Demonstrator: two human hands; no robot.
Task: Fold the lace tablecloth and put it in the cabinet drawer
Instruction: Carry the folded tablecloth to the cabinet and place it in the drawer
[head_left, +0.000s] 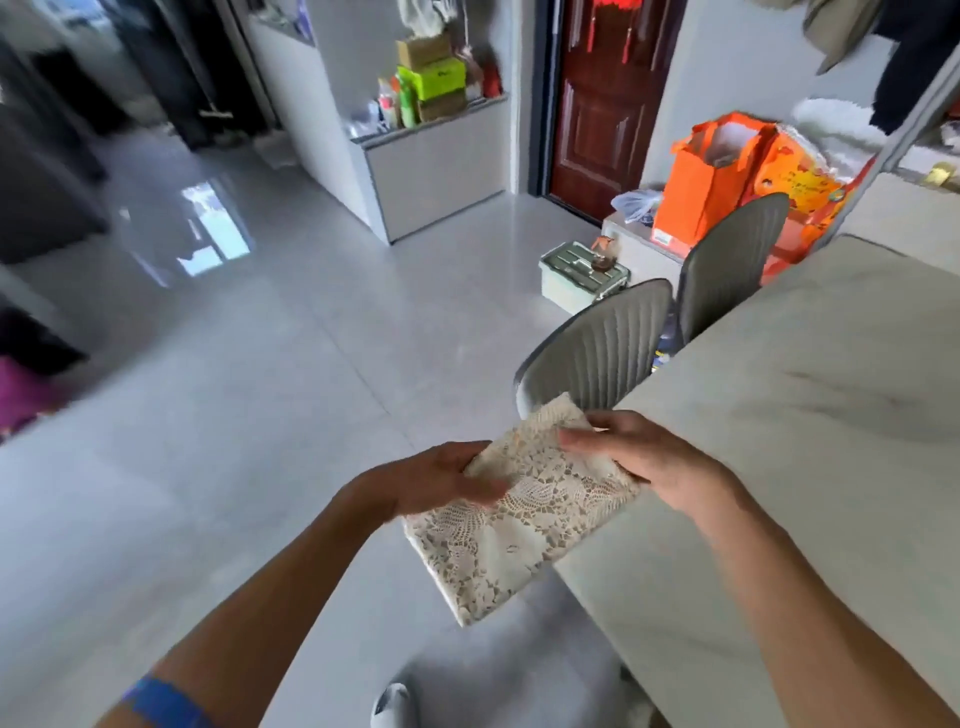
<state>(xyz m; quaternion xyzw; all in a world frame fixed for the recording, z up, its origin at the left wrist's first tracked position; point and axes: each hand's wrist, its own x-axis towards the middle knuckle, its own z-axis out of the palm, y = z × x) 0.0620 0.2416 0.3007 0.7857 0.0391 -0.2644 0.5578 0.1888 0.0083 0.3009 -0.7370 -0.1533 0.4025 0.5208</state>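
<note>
Folded cream lace tablecloth, long axis slanting near-left to far-right, gripped by left hand and right hand at the pale table's edge

Place: lived-in home, dining and entry area.
Floor: glossy grey tiles, reflecting window light at 10 o'clock.
Entrance: dark red panelled door at 12 o'clock, red ornaments hung above.
Storage: white cabinet stacked with boxes and bottles at 12 o'clock.
Furniture: pale dining table with two grey ribbed chairs at 2 o'clock.
Clutter: orange gift bags at 1 o'clock.
</note>
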